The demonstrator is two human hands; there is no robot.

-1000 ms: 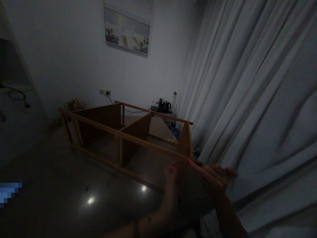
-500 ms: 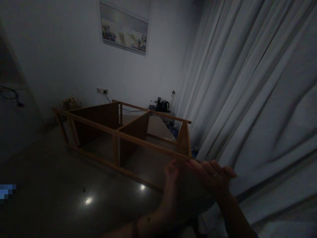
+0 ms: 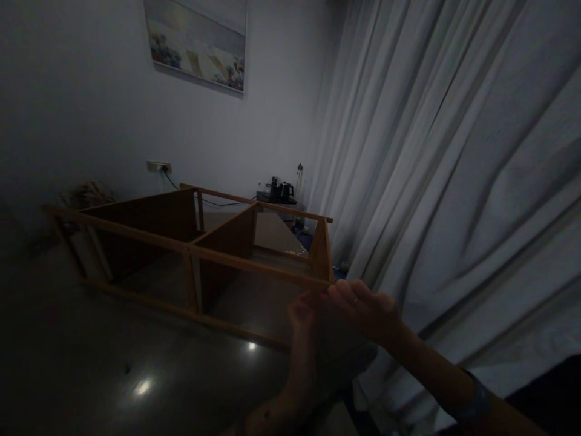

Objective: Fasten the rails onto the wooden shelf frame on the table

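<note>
A brown wooden shelf frame (image 3: 227, 257) lies on its side, its long rails running left to right with dividing panels between them. My left hand (image 3: 301, 318) is closed in a pinch beside the frame's near right end, just below the upper rail. Anything between its fingertips is too dark to make out. Close by on the right, my right hand (image 3: 363, 307), with a ring on one finger, has its fingers bent together at the end of that rail. Its fingertips are partly hidden, and whatever they grip does not show.
The frame rests on a dark glossy tabletop (image 3: 91, 357) with light reflections. Long pale curtains (image 3: 436, 181) hang close on the right. Behind stand a black kettle (image 3: 285, 192) and a socket (image 3: 158, 166) with a plugged-in cord. A picture (image 3: 197, 45) hangs on the wall.
The view has swung right, so the frame and wall appear further left. My right hand's fingers have curled in more at the rail's end. My left hand stays pinched beside it.
</note>
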